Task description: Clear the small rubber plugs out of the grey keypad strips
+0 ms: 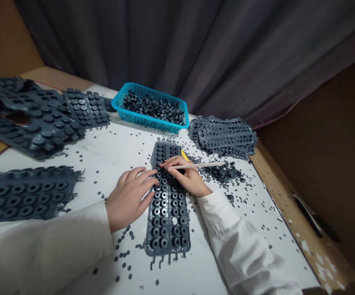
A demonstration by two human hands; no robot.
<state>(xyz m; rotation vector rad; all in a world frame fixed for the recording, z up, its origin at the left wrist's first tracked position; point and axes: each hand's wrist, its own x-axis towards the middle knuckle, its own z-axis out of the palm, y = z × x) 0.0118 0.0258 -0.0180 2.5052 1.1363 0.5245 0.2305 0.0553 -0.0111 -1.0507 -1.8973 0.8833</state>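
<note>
Table (103, 151); blue basket (119, 100) holds rubber pieces (153, 107).

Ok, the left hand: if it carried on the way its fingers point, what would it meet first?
The sheet. The left hand's fingertips already seem to lie on or just over its edge, though depth makes contact hard to confirm. Past that, the right hand holding the stick looks next.

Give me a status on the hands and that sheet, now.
Left hand resting on the moulded rubber sheet, fingers spread. Right hand pinching a wooden stick, tip at the sheet. Loose rubber bits scattered around it.
</note>
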